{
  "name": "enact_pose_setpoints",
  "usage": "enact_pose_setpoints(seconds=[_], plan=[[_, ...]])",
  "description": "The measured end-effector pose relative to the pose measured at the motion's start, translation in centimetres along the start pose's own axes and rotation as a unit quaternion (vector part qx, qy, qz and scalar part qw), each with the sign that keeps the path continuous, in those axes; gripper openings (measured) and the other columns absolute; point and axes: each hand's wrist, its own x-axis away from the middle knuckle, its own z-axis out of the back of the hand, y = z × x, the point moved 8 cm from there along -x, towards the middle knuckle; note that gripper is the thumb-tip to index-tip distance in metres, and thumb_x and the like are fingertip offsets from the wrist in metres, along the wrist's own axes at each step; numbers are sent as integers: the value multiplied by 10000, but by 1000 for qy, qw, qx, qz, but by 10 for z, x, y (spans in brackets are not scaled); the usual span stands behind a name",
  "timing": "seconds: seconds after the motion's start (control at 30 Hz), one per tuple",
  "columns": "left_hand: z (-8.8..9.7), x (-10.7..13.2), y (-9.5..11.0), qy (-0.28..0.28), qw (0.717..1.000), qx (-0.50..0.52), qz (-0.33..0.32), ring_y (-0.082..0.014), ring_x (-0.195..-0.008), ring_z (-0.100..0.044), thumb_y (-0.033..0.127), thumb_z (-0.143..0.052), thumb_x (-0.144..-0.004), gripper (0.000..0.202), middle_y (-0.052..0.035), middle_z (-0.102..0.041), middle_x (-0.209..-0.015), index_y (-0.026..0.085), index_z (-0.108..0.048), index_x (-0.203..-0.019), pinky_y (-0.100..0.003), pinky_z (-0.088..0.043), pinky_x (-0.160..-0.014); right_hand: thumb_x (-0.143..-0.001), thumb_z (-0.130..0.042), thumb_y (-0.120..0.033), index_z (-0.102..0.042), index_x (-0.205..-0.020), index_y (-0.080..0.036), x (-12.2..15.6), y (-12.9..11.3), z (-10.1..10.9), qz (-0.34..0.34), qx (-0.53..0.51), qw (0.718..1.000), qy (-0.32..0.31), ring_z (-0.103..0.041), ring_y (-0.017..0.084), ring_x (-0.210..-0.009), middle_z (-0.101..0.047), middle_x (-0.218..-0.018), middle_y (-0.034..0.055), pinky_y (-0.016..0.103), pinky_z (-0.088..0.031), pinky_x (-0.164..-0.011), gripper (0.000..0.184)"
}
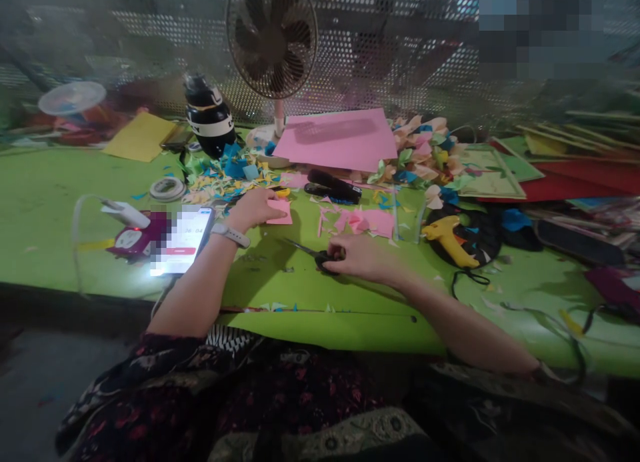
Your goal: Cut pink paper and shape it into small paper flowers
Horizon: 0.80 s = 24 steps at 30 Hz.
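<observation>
My left hand is at the middle of the green table, its fingers closed on a small square of pink paper. A watch with a pale strap is on that wrist. My right hand grips a pair of scissors by the dark handles, with the blades pointing left and away from the paper. Between and beyond my hands lie cut pink paper pieces. A black stapler rests just behind them. Whether the square is one sheet or a stack, I cannot tell.
A lit phone and a purple power strip lie left. Paper scraps, a black bottle, a fan and pink sheets stand behind. A yellow glue gun lies right.
</observation>
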Motion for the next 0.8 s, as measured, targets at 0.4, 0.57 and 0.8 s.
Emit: enact_pose_setpoints(seconds=[0.4, 0.57, 0.8], plan=[[17, 3, 23, 174, 974, -118, -80, -295, -1106, -627, 305, -696, -817, 231, -115, -686, -1108, 178, -728, -1006, -394, -503, -969, -870, -660, -390, -712, -982, -174, -3, 5, 9, 103, -12, 994, -27, -627, 177, -751, -729, -894, 62, 282, -420, -672, 249], [-10, -6, 22, 106, 976, -127, -142, -301, -1151, -640, 254, -658, -830, 287, -129, -726, -1153, 165, -746, -1088, -426, -513, -1009, -920, -530, -205, -724, -1086, -155, -21, 9, 32, 109, 72, 984, 118, -637, 206, -852, -723, -1015, 108, 298, -429, -716, 260], [-49, 4, 45, -20, 950, -147, -276, -261, -1340, -565, 202, -513, -941, 398, -126, -648, -1404, 160, -653, -1311, -420, -401, -1163, -932, -552, -196, -731, -1135, -142, -42, 12, 31, 115, 186, 967, 127, -623, 261, -996, -698, -1110, 144, 316, -410, -743, 276]])
